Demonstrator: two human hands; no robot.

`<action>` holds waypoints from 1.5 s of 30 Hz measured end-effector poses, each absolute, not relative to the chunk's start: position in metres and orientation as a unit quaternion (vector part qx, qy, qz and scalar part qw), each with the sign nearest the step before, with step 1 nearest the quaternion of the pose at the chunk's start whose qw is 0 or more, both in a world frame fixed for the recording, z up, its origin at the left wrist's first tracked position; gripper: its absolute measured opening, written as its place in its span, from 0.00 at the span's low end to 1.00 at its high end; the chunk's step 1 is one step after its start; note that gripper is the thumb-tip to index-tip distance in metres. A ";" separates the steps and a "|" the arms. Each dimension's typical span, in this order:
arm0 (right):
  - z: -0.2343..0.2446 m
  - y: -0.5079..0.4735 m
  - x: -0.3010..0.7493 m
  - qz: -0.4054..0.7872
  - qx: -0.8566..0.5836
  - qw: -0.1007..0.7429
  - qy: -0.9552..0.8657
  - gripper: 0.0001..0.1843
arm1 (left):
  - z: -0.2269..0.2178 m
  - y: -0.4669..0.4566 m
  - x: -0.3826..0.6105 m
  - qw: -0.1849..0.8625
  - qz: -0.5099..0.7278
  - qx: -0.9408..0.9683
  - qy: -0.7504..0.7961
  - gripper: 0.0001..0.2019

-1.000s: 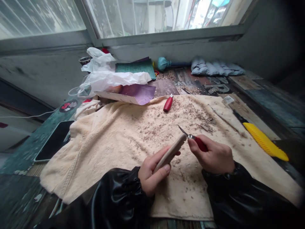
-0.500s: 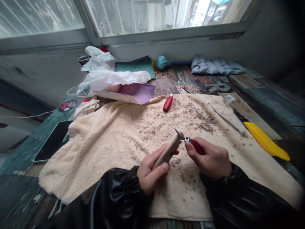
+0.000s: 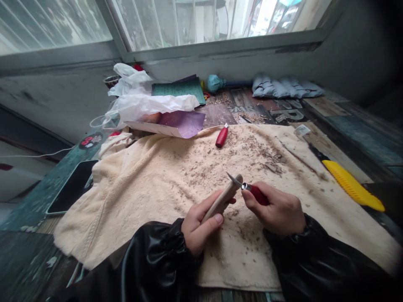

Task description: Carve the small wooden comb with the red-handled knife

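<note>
My left hand [image 3: 200,222] is closed around a pale wooden stick [image 3: 225,197] that points up and to the right. My right hand [image 3: 277,207] grips a red-handled carving knife [image 3: 252,191]. Its short blade lies against the stick's far tip. Both hands hover over a cream towel [image 3: 151,184] strewn with wood shavings. Black glossy sleeves cover both forearms.
A second red-handled tool [image 3: 222,136] lies at the towel's far edge. A yellow tool [image 3: 352,184] rests to the right, a dark tablet [image 3: 71,186] to the left. White plastic bags [image 3: 147,102], purple paper [image 3: 185,121] and grey cushions [image 3: 283,89] sit near the window wall.
The knife blade has slid left across the stick's tip, and both hands have drifted slightly left and up.
</note>
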State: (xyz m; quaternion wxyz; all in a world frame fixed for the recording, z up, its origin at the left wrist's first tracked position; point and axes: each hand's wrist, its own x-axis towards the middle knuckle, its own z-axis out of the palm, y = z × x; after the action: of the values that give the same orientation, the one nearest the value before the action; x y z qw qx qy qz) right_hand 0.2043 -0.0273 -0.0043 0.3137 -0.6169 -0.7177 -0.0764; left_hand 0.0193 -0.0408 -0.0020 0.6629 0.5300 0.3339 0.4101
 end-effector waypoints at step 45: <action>-0.004 -0.034 0.203 -0.017 -0.591 0.295 -0.751 0.25 | -0.008 -0.030 0.021 0.767 0.403 0.381 0.323 0.36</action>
State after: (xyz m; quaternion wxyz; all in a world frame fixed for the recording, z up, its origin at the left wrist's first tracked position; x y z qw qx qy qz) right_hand 0.2033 -0.0336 -0.0039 0.2945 -0.5914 -0.7505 -0.0167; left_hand 0.0210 -0.0303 -0.0083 0.7671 0.3807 0.3230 0.4028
